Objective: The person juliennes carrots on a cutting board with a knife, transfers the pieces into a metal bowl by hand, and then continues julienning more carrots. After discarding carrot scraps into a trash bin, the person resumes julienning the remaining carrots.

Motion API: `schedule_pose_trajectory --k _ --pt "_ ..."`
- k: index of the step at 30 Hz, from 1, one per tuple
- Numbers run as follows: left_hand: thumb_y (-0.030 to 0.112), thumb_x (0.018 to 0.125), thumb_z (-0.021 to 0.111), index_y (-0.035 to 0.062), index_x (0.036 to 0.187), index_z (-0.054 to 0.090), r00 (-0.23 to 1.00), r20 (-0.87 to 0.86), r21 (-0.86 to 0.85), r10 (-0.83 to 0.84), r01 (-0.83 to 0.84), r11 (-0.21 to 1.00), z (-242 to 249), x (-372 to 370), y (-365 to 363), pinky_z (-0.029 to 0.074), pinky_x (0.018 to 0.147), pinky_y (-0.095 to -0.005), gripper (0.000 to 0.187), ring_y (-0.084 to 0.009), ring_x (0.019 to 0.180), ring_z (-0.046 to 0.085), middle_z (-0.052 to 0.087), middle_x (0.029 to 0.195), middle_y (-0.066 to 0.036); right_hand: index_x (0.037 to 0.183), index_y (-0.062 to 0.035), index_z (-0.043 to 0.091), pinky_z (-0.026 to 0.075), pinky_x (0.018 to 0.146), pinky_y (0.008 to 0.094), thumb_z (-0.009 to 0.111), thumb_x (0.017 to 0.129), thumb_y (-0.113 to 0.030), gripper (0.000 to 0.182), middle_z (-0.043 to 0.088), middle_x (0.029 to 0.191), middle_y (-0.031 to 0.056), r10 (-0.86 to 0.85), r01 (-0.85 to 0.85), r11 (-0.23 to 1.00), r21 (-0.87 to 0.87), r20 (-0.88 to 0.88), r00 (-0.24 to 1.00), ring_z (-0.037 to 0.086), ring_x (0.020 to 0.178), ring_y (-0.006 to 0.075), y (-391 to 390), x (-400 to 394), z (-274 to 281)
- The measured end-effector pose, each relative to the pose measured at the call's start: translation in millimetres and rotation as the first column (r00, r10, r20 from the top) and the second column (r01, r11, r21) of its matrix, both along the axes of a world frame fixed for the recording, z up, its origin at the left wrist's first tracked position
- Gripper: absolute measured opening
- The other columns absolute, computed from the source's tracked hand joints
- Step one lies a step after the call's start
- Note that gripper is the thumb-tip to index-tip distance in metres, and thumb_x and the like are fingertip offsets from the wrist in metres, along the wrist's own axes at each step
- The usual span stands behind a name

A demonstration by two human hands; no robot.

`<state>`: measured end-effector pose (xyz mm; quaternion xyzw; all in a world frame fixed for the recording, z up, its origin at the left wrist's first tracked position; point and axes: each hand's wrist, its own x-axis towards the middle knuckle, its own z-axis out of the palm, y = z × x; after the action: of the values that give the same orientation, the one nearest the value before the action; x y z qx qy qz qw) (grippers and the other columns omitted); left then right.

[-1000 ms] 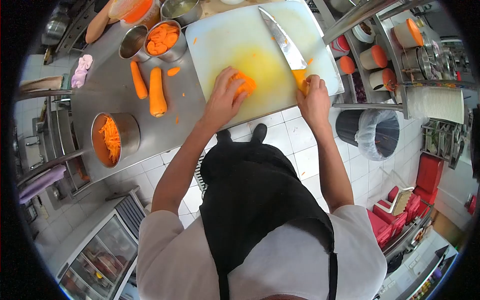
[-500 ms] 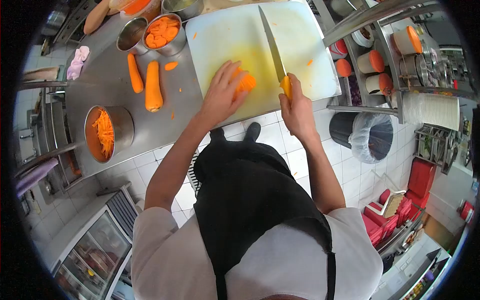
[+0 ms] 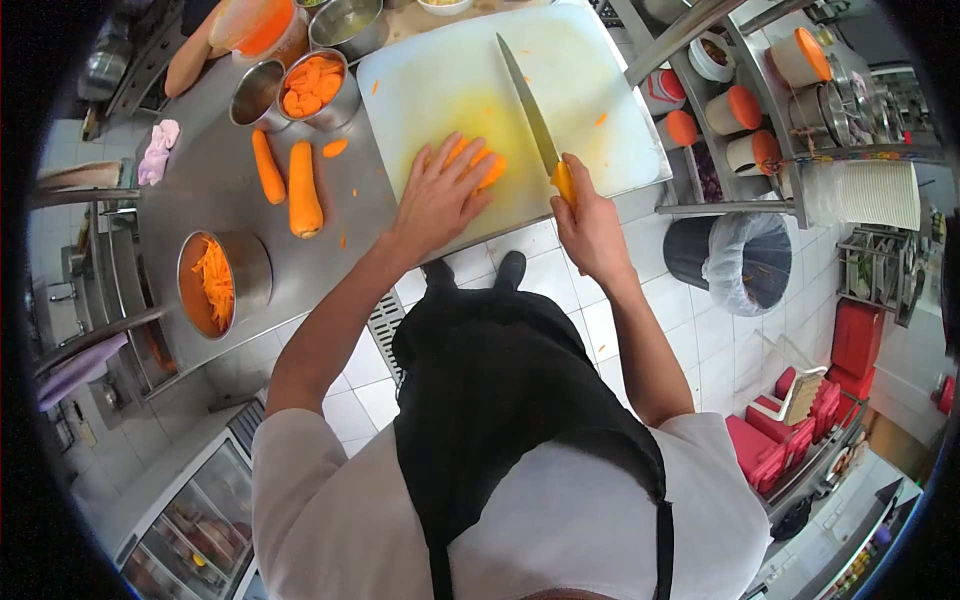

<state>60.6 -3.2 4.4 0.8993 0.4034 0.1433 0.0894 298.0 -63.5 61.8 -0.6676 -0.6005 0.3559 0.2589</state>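
On the white cutting board [image 3: 610, 70], my left hand [image 3: 440, 195] lies with fingers spread flat over sliced carrot [image 3: 490, 170], partly hiding it. My right hand [image 3: 592, 225] grips the yellow handle of a kitchen knife [image 3: 533, 115]. The long blade points toward the board's far side, apart from the slices. Left of the board, two whole peeled carrots [image 3: 305, 190] and a small carrot piece [image 3: 335, 148] rest on the steel table [image 3: 190, 215]. A metal pot [image 3: 318, 88] behind them holds carrot slices. Another metal pot [image 3: 258, 280], tipped on its side, contains carrot strips.
At the back left stand a metal cup [image 3: 258, 95], a steel bowl [image 3: 350, 28] and an orange-filled plastic container [image 3: 265, 35]. Beside it, another person's arm [image 3: 190, 55] shows. A lined bin [image 3: 740, 265] stands right of the table, below shelves with orange-lidded tubs [image 3: 733, 112].
My left hand has flattened and spread more over the carrot slices. The knife remains in my right hand, its blade tilted slightly more to the left. The whole view has shifted a little.
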Motion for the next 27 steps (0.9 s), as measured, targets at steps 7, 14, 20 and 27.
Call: schedule_pose_trajectory --k 7,14,20,27 --pt "0.028 0.091 0.067 0.0111 0.145 0.052 0.993 0.111 -0.011 0.041 -0.040 0.999 -5.9 -0.8 3.3 0.024 0.119 -0.0596 0.059 -0.0359 0.145 0.037 0.047 0.152 -0.012 0.146 -0.0035 0.037 0.051 0.078 0.0587 0.060 0.092 -0.005 0.059 0.066 0.090 0.0344 0.035 -0.037 0.993 0.115 0.018 0.999 0.064 0.086 0.0540 -8.0 0.2 -10.7" --pt "0.029 0.085 0.072 0.0096 0.136 0.058 0.999 0.042 -0.029 0.001 0.000 1.000 11.8 12.4 22.2 0.025 0.118 -0.0586 0.056 -0.0334 0.134 0.046 0.056 0.134 -0.012 0.146 -0.0040 0.036 0.051 0.075 0.0586 0.061 0.090 -0.007 0.061 0.067 0.090 0.0328 0.014 -0.030 0.989 0.143 0.114 0.993 0.065 0.084 0.0521 -3.9 10.5 -13.8" --pt "0.029 0.084 0.072 0.0085 0.126 0.064 0.999 0.038 -0.065 -0.017 0.019 0.998 14.4 18.2 27.5 0.028 0.116 -0.0562 0.048 -0.0333 0.130 0.048 0.056 0.129 -0.013 0.143 -0.0141 0.045 0.054 0.075 0.0547 0.064 0.087 -0.011 0.059 0.066 0.097 0.0242 -0.056 -0.020 0.987 0.158 0.463 0.885 0.067 0.080 0.0466 28.4 35.6 -20.7" --pt "0.029 0.083 0.074 0.0069 0.120 0.064 0.974 0.226 -0.010 0.005 -0.003 1.000 -9.4 2.7 21.9 0.033 0.112 -0.0513 0.044 -0.0355 0.126 0.050 0.056 0.128 -0.015 0.128 -0.0139 0.060 0.057 0.073 0.0481 0.067 0.087 -0.016 0.041 0.065 0.105 0.0191 -0.282 -0.140 0.806 0.575 0.581 0.764 0.066 0.101 0.0364 45.1 30.1 -27.1"
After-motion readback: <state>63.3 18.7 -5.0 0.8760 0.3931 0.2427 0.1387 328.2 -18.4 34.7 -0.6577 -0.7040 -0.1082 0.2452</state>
